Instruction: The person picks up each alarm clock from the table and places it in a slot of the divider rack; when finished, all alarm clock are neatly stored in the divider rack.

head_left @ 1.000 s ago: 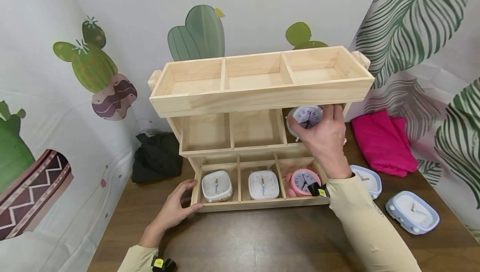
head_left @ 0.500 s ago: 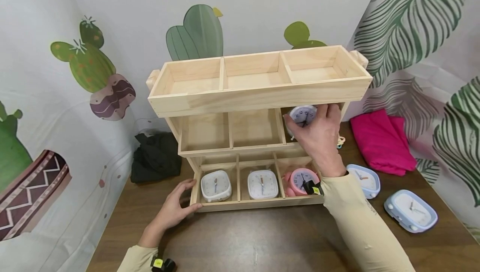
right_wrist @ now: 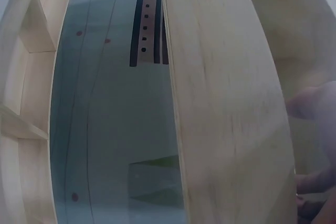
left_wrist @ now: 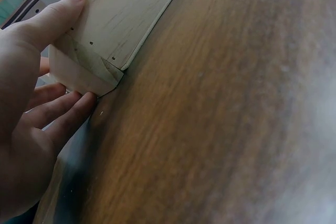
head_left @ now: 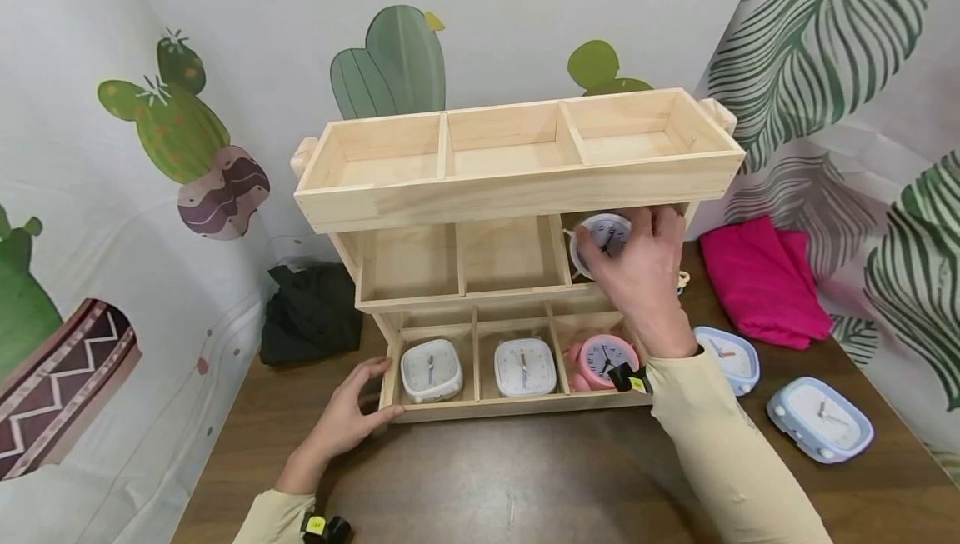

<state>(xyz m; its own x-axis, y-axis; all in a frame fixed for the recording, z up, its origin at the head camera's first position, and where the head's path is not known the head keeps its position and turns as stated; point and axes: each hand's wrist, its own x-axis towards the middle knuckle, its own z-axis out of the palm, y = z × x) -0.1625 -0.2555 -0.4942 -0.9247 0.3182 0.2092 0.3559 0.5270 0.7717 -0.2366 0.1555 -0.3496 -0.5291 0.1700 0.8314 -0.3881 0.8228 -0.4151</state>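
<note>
A three-tier wooden rack [head_left: 525, 192] with divided trays stands on the table. My right hand [head_left: 647, 267] reaches under the top tray and grips a round white alarm clock [head_left: 602, 241], thumb over its left face edge, in the middle tier's right compartment. Part of the clock is behind the hand. In the right wrist view, only a blurred part of my right hand [right_wrist: 317, 114] shows beyond the board. My left hand [head_left: 351, 411] holds the rack's lower left corner; in the left wrist view its thumb lies on the front board [left_wrist: 126, 14], fingers at the side.
In the bottom tier sit two white square clocks, one on the left [head_left: 431, 371] and one in the centre [head_left: 525, 367], and a pink clock [head_left: 604, 362]. Two light-blue clocks, one nearer [head_left: 825, 421], one behind [head_left: 733, 358], lie at right. Pink cloth [head_left: 765, 281] and black cloth [head_left: 311, 316] flank the rack.
My right hand and the white alarm clock have shifted slightly left within the compartment, and the clock has turned a little. My left hand stays on the rack's corner.
</note>
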